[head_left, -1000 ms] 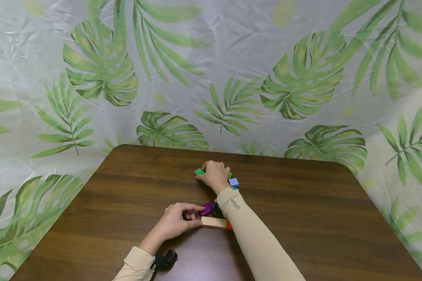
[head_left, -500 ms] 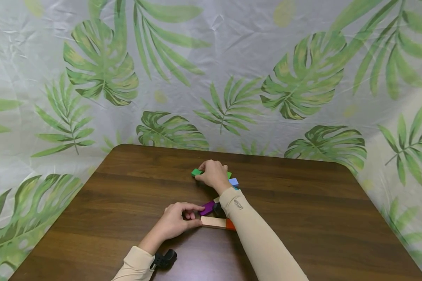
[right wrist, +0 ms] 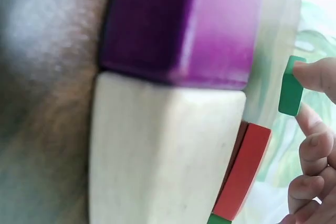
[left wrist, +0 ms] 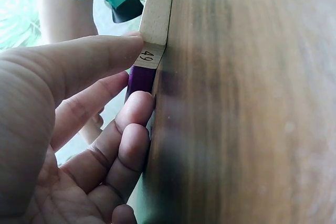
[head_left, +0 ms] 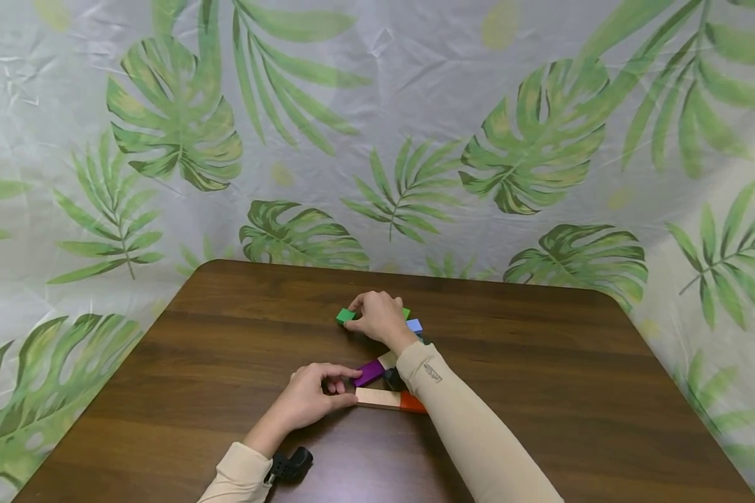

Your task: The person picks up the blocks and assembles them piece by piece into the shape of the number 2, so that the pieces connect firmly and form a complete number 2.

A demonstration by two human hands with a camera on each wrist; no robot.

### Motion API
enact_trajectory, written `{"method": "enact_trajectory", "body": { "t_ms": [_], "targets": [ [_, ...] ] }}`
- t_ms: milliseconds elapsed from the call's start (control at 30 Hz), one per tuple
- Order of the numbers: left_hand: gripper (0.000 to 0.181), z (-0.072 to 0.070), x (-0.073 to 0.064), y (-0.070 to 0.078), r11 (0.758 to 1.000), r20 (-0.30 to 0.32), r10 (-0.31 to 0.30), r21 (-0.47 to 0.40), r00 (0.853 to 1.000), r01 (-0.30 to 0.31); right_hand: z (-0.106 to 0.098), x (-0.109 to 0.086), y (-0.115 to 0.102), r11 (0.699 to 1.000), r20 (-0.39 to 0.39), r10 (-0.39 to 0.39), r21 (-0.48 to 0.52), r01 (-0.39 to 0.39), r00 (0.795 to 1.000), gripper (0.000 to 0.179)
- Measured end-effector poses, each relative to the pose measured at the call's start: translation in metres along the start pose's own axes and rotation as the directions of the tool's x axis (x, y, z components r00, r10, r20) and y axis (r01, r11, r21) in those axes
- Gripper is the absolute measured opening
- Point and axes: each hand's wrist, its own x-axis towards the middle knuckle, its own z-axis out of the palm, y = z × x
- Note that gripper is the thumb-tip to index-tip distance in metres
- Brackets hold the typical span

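Observation:
My right hand (head_left: pixel 380 319) pinches a small green block (head_left: pixel 345 317) between thumb and fingertips at the far middle of the table. In the right wrist view, that green block (right wrist: pixel 291 86) stands out from the fingertips. Nearer, my left hand (head_left: pixel 308 397) touches two blocks. Its thumb rests on the end of a plain wooden block (head_left: pixel 377 397), marked with a number in the left wrist view; its index finger touches a purple block (head_left: pixel 368 373). An orange-red block (head_left: pixel 413 402) adjoins the plain one, partly under the right sleeve.
Light-blue (head_left: pixel 414 326) and lime-green (head_left: pixel 405 314) blocks lie beside the right hand, partly hidden. Another pale block (head_left: pixel 387 360) meets the purple one. A red block (right wrist: pixel 244 171) shows in the right wrist view. A leaf-patterned cloth (head_left: pixel 415 140) hangs behind the table (head_left: pixel 226 335).
My right hand has shifted slightly left with the green block, which has turned a little. The left hand keeps its place at the purple and plain blocks. The head view has shifted slightly.

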Motion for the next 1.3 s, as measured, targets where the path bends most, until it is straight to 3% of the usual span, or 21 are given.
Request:
{"method": "enact_trajectory", "body": {
  "t_ms": [233, 733, 1300],
  "targets": [
    [0.031, 0.001, 0.001, -0.001, 1.000, -0.008, 0.009, 0.007, 1.000, -0.009, 0.001, -0.005, 0.006, 0.999, 0.020, -0.037, -0.038, 0.037, 0.999, 0.029],
    [0.031, 0.001, 0.000, -0.001, 1.000, -0.014, 0.010, 0.004, 1.000, -0.010, -0.005, -0.012, 0.013, 0.997, 0.061, -0.012, -0.079, 0.016, 0.998, 0.027],
    [0.030, 0.002, 0.000, 0.000, 1.000, -0.015, 0.004, 0.005, 1.000, -0.004, -0.013, -0.013, 0.015, 0.999, 0.069, -0.022, -0.022, 0.023, 0.997, 0.035]
  ]
}}
